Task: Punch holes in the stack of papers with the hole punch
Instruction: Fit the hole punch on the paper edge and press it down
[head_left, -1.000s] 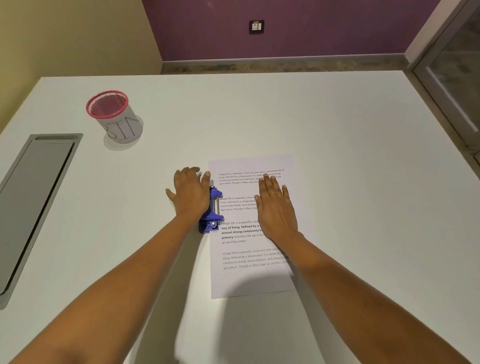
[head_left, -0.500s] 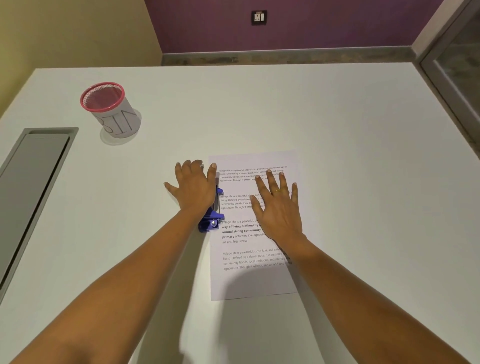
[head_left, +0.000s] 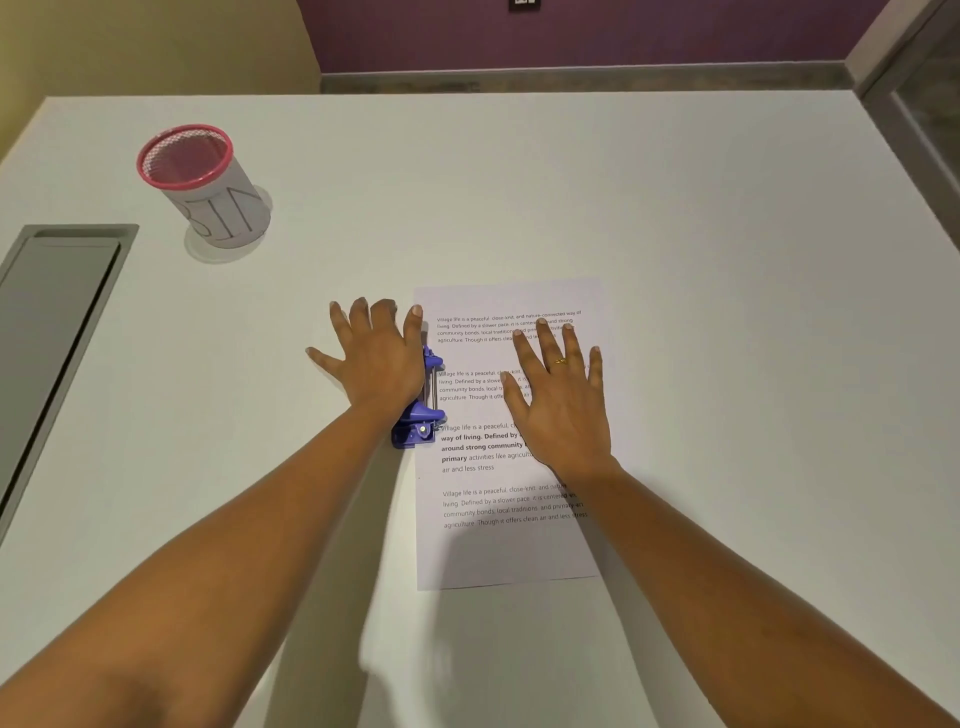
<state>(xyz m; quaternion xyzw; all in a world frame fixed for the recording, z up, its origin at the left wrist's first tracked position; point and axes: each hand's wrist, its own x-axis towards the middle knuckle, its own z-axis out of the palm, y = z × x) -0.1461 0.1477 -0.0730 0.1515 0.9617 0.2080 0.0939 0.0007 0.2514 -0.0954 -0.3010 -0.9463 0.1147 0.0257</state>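
Observation:
A stack of white printed papers lies flat on the white table. A blue hole punch sits over the stack's left edge, around its middle. My left hand lies flat on top of the punch with the palm pressing on it and the fingers spread, hiding most of it. My right hand, with a ring on one finger, rests flat on the middle of the top sheet, fingers apart. Neither hand grips anything.
A pink-rimmed mesh cup marked "BIN" stands at the far left of the table. A grey recessed panel is set into the table's left edge. A glass door frame stands at the far right.
My right hand has slid a little up the page and its fingers have spread. My left hand stays on the punch, with its fingers slightly wider apart.

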